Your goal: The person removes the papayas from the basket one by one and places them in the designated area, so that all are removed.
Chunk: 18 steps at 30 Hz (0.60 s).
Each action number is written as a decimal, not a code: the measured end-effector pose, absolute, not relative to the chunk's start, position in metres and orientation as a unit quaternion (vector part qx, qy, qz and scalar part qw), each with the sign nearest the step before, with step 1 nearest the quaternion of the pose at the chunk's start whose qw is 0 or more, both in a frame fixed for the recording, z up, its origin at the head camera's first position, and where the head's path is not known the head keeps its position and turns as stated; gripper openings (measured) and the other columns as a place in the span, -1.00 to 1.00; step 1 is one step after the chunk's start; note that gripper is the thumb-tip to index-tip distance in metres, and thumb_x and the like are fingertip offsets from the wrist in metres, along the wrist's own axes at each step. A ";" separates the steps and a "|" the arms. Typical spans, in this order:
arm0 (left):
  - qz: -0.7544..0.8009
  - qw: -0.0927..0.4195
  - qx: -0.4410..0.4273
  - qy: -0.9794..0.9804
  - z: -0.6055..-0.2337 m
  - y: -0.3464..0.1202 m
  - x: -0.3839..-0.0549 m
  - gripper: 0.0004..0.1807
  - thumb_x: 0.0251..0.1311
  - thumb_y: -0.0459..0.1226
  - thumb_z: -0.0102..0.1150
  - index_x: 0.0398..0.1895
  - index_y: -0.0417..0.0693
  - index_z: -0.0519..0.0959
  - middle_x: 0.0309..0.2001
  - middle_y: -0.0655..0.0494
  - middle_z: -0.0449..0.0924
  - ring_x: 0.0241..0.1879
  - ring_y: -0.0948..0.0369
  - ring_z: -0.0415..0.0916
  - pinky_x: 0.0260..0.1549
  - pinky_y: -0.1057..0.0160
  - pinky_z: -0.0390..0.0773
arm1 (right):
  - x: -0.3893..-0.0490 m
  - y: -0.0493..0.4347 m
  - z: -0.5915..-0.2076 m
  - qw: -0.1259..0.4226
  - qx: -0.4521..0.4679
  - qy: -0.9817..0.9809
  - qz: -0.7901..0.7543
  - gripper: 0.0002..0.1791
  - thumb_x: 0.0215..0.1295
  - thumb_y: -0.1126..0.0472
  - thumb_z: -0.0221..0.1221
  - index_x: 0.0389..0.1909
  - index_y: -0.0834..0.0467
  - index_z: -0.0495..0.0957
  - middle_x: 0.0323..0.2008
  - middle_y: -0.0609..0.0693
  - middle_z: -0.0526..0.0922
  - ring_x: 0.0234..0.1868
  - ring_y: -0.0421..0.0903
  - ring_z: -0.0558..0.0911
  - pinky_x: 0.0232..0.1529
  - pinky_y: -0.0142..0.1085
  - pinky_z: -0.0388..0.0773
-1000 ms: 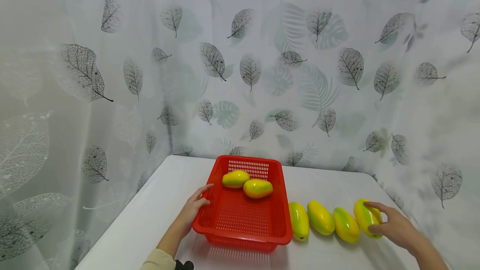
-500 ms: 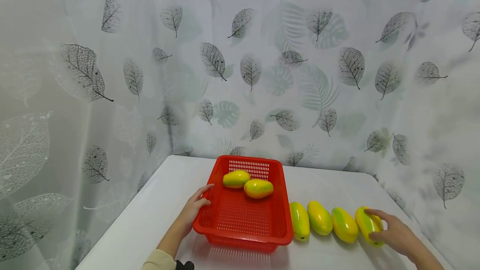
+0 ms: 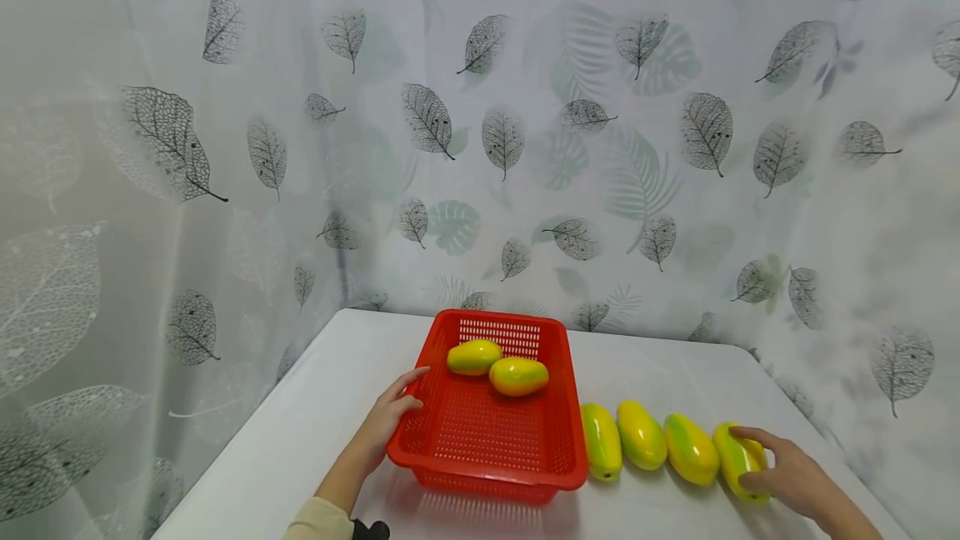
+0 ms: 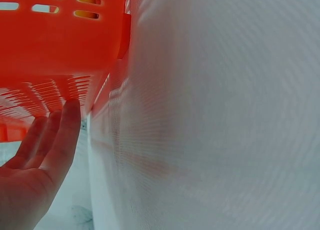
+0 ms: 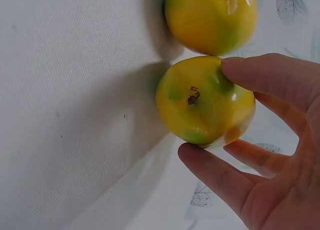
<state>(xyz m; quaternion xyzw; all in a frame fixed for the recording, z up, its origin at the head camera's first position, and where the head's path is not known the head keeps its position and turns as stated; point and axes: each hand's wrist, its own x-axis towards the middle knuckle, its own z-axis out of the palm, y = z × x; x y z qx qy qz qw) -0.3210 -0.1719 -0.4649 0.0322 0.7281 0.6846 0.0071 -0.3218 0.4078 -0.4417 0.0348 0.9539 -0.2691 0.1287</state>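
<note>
A red plastic basket [image 3: 487, 432] with slotted walls stands on the white table. My left hand [image 3: 390, 415] holds its left rim, thumb and forefinger over the edge; in the left wrist view the other fingers [image 4: 62, 140] lie straight against the slotted outside. Two yellow-green mangoes rest inside, one mango [image 3: 474, 357] behind another mango [image 3: 519, 376]. At the right end of a row on the table, my right hand [image 3: 787, 473] grips a mango [image 3: 738, 457] between thumb and fingers. In the right wrist view this mango [image 5: 200, 104] shows its brown stem scar.
Left of the held mango lie a close mango [image 3: 691, 450], a middle mango [image 3: 641, 435] and a mango [image 3: 602, 442] beside the basket's right wall. A leaf-print curtain [image 3: 480, 148] surrounds the table [image 3: 375, 340] at the back and sides.
My right hand and its mango have moved down toward the near side of the table, level with the row. The left hand and basket stay put.
</note>
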 end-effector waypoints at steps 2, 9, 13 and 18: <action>0.686 0.009 0.031 0.727 -0.465 -0.172 -0.321 -0.34 0.37 -0.31 -0.02 0.56 0.06 0.28 0.50 -0.28 0.25 0.33 -0.27 0.40 0.09 -0.12 0.69 | -0.321 0.407 -0.442 0.128 0.035 0.955 -0.266 -0.06 0.15 0.07 0.45 0.45 0.36 0.25 0.35 0.64 0.20 0.27 0.68 0.22 0.16 0.57 0.30; 0.686 0.008 0.027 0.727 -0.465 -0.172 -0.322 -0.34 0.36 -0.30 0.00 0.55 0.09 0.30 0.49 -0.28 0.26 0.31 -0.26 0.43 0.07 -0.12 0.70 | -0.317 0.403 -0.439 0.126 0.044 0.956 -0.262 -0.06 0.15 0.06 0.45 0.44 0.37 0.24 0.34 0.65 0.19 0.27 0.69 0.21 0.18 0.57 0.28; 0.685 0.007 0.024 0.728 -0.465 -0.172 -0.321 -0.35 0.36 -0.30 0.00 0.55 0.09 0.30 0.49 -0.27 0.27 0.31 -0.25 0.43 0.07 -0.13 0.70 | -0.316 0.402 -0.440 0.121 0.046 0.957 -0.261 -0.05 0.14 0.06 0.46 0.44 0.37 0.24 0.34 0.65 0.19 0.28 0.69 0.20 0.19 0.57 0.26; 0.687 0.006 0.020 0.726 -0.466 -0.172 -0.320 -0.34 0.35 -0.31 0.01 0.54 0.10 0.31 0.49 -0.25 0.28 0.31 -0.24 0.44 0.08 -0.13 0.69 | -0.315 0.403 -0.442 0.116 0.042 0.958 -0.259 -0.04 0.15 0.04 0.47 0.45 0.37 0.24 0.34 0.65 0.19 0.28 0.70 0.20 0.19 0.57 0.27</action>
